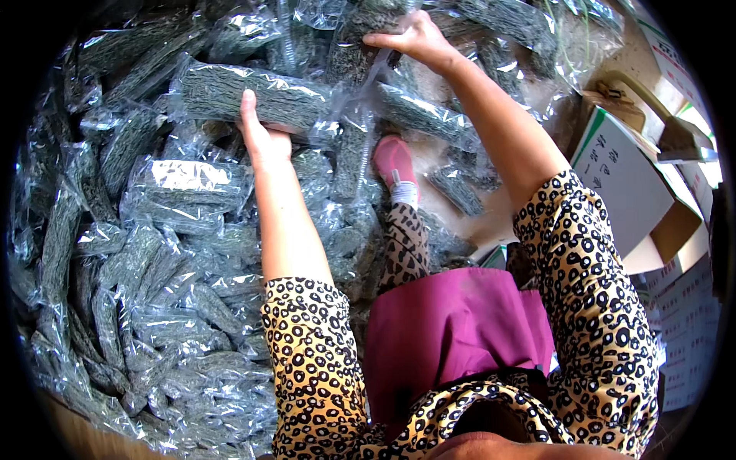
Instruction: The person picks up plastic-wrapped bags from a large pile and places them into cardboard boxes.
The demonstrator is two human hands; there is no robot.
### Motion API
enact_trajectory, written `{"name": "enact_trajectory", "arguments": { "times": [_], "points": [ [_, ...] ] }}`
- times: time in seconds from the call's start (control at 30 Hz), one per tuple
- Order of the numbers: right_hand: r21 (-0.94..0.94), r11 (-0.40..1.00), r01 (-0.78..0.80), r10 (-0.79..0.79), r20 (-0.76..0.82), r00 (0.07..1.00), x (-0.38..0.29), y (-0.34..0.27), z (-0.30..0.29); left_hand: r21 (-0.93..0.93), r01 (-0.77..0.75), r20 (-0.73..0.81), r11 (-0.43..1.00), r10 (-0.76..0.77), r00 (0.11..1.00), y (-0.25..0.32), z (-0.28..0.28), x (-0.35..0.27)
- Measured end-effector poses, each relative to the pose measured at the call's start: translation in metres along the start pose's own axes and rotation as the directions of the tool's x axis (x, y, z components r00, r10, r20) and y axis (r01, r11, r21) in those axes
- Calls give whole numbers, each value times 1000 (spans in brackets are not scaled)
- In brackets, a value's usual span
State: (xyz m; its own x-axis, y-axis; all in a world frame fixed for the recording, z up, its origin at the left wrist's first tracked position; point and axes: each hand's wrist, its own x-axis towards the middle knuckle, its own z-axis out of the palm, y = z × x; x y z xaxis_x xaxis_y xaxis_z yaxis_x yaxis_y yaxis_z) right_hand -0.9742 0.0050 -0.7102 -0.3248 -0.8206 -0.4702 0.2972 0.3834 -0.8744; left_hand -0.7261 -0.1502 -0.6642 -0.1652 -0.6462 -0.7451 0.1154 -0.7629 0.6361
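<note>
My left hand (265,135) grips a long bundle of dark grey-green strands in clear plastic wrap (253,95), its thumb over the near side and its fingers hidden beneath. At the top centre my right hand (411,40) is closed on another plastic-wrapped bundle (376,17), thumb pointing left. Just below that hand, a further wrapped bundle (425,112) lies slanting on the floor. Under my left hand rests a shiny wrapped bundle (187,187) on the pile.
A deep heap of similar wrapped bundles (172,322) fills the left side. My pink shoe (394,158) stands among bundles at the centre. On the right are a white cardboard box (621,178) with handwriting, its flaps raised, and stacked printed cartons (687,328).
</note>
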Motion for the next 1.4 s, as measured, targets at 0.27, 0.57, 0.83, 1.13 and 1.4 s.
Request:
{"name": "enact_trajectory", "arguments": {
  "times": [0.27,0.57,0.83,1.13,1.4],
  "points": [
    [-228,965,-129,141,38,989,-150,-3,-108,252,-186,-33,950,201,979,-2,6,-20],
    [80,960,-270,247,222,943,-312,-19,-101,587,211,340,781,-475,812,-43,39,-232],
    [345,938,-37,129,-246,961,-402,-28,-120,529,196,383,825,-439,812,-127,150,-350],
    [570,808,-150,449,-431,782,-610,-75,-281,610,250,572,752,-636,519,-288,272,-497],
    [429,848,-310,427,-210,879,-607,49,-492,458,489,488,743,-670,560,-484,384,-464]
  ]
}}
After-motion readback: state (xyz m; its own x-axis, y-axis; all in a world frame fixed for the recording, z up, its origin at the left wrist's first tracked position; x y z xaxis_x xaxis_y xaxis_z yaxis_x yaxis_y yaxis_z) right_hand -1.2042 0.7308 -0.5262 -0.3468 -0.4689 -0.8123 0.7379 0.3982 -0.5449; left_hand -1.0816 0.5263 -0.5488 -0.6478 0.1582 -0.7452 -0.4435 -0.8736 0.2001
